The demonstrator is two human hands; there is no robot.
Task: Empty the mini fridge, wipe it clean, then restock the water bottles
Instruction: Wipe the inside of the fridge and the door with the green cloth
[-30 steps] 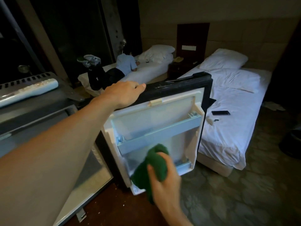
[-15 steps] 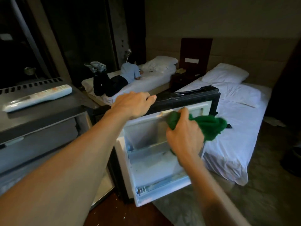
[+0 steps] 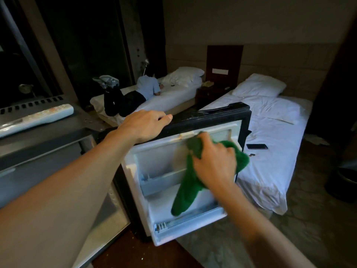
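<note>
1. The left arm reaches forward from the lower left, nearly straight. The left hand (image 3: 146, 124) lies palm down on the black top edge of the open fridge door (image 3: 204, 118), fingers bent over that edge and grasping it.
2. The right arm comes up from the lower right. The right hand (image 3: 214, 161) is clenched round a bunched green cloth (image 3: 185, 196), with the back of the hand toward the camera. It presses the cloth to the door's white inner face, just below and to the right of the left hand.
3. One wad of the cloth sticks out above the knuckles and another bulges past the hand on its far side. A long tail hangs below the hand, across the door shelf (image 3: 160, 178).
4. Beyond the right hand stands a near bed (image 3: 270, 171) with a dark phone (image 3: 257, 146) lying on its sheet.
5. Beyond the left hand is a far bed (image 3: 173, 97), where a person (image 3: 139, 93) lies face down. A dark nightstand (image 3: 208, 93) stands between the beds.
6. Left of the left arm, a remote control (image 3: 36, 118) lies on a grey counter (image 3: 58, 132).
7. The left forearm covers most of the fridge's opening, so its inside cannot be seen. The left fingertips are hidden behind the door edge. The cloth's hanging end is blurred, and the right hand and cloth cover the door's upper right corner.
</note>
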